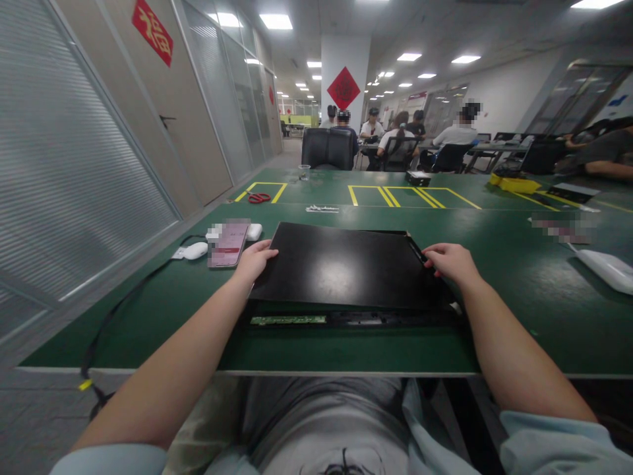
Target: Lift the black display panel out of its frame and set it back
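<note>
our left hand (256,259) pinches the black panel (331,264)'s left edge, nearly closed, while our curled right hand (451,261) grips the dark frame (416,251).

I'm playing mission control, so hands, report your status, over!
Left hand gripping black panel, left edge. Right hand at black frame, right side. Panel askew over frame, nothing on top. Phone close beside left hand.

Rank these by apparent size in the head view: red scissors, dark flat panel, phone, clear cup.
1. Dark flat panel
2. Phone
3. Red scissors and clear cup: too alike to rank
</note>
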Demonstrator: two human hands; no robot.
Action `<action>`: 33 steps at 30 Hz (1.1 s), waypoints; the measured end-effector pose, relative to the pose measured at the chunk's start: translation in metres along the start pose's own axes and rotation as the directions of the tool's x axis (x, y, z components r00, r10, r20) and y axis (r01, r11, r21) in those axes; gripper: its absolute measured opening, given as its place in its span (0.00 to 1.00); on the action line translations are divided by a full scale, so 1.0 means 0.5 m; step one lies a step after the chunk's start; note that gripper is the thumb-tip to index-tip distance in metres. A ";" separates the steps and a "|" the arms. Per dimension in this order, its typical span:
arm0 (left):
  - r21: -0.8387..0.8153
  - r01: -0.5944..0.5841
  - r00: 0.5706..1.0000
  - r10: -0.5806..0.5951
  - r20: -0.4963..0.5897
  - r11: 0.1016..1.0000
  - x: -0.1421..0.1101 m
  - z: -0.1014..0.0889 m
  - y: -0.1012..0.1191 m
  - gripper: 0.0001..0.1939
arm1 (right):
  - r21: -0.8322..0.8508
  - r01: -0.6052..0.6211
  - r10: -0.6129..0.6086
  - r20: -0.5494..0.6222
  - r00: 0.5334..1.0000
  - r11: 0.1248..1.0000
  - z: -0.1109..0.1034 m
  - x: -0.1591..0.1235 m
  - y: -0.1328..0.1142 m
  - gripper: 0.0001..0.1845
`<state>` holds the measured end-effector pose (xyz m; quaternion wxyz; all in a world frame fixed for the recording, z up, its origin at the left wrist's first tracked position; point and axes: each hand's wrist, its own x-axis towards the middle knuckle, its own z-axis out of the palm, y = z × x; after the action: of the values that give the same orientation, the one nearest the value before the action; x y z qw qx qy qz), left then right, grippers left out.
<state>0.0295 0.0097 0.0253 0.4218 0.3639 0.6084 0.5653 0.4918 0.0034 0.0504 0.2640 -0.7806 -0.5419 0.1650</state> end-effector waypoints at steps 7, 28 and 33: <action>0.004 -0.006 1.000 0.006 0.013 1.000 -0.003 0.000 0.004 0.16 | 0.000 0.001 -0.001 -0.004 1.000 1.000 -0.002 -0.004 -0.002 0.15; 0.129 -0.075 0.993 0.062 0.102 0.989 -0.006 -0.013 -0.015 0.21 | 0.007 0.013 -0.013 -0.006 1.000 1.000 0.005 0.018 0.023 0.15; 0.201 -0.101 0.990 0.078 0.116 0.974 0.000 -0.015 -0.024 0.19 | 0.023 0.024 -0.024 -0.009 1.000 0.999 0.008 0.021 0.029 0.14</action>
<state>0.0229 0.0056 0.0133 0.3880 0.4627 0.6232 0.4970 0.5046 0.0100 0.0389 0.2773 -0.7717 -0.5482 0.1644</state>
